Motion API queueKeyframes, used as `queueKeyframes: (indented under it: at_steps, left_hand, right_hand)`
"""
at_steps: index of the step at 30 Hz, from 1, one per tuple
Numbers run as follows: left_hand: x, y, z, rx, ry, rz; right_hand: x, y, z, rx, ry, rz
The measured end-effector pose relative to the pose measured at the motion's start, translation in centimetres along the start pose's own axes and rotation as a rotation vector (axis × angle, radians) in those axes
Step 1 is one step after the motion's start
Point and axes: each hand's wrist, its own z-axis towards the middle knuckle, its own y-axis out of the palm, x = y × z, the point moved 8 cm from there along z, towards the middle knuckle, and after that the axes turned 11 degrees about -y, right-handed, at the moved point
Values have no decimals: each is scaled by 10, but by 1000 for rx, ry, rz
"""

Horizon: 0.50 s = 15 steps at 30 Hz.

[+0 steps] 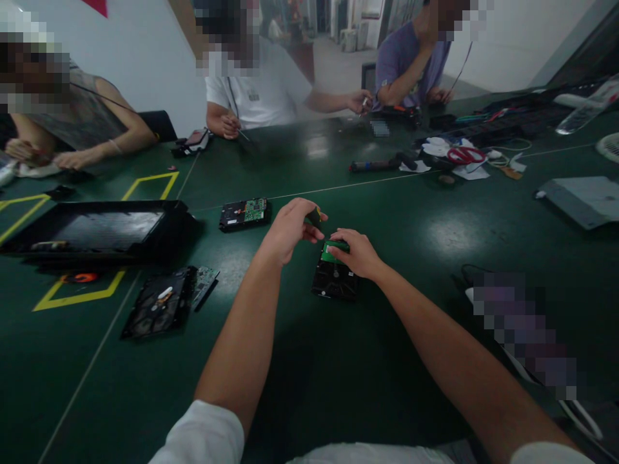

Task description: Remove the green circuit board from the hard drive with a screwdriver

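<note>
In front of me a hard drive (336, 277) lies on the green table, its green circuit board face up at the far end. My right hand (358, 251) is closed over that end, thumb and fingers on the drive at the board. Just to the left and a little higher, my left hand (290, 227) is curled around a small dark piece with a yellow mark (315, 217); its kind is not clear. Another hard drive (244, 214) rests beyond my left forearm. Nearer, on the left, lies a black drive (159, 303) with a loose circuit board (205, 287) beside it.
A black tray (181, 222) stands at the left. Across the table sit several people, one holding a thin tool (244, 135). A dark rod-shaped tool (374, 165), red scissors (467, 156) and cables lie farther back. A grey metal part (583, 200) is at the right.
</note>
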Motion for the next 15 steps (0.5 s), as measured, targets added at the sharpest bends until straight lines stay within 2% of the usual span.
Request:
queueKeyframes:
  at_steps: [8,15]
  left_hand:
    - [5,2,-4,-4,13,40]
    - [0,1,0,-28,-4,1]
  right_hand:
    - [0,0,1,7,-1,16]
    - [-2,-1,0,0,-11,0]
